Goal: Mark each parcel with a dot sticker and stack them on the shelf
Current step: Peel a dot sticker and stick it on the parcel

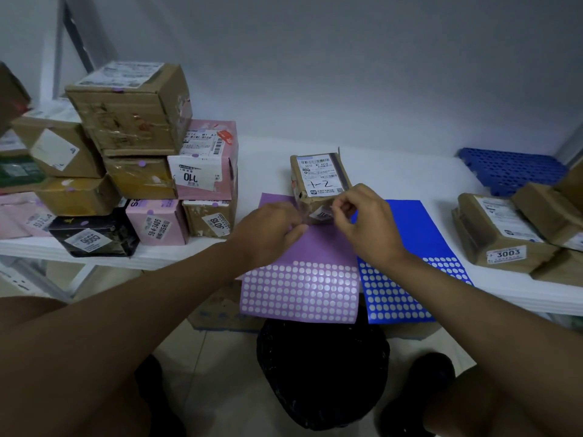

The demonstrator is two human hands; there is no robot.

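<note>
Here both hands (pixel 315 223), fingers curled, meet at the parcel (pixel 320 181).

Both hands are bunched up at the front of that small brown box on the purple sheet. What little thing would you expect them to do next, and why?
Probably press a purple dot onto the small brown box. Both the left hand and right hand meet at its near edge over the purple sticker sheet, and I see no dot on it, while the stacked parcels carry purple dots. Whether a dot is pinched is unclear.

Both hands, left (pixel 268 230) and right (pixel 367 220), at the small parcel (pixel 320 179) above purple sticker sheet (pixel 303 279)
</note>
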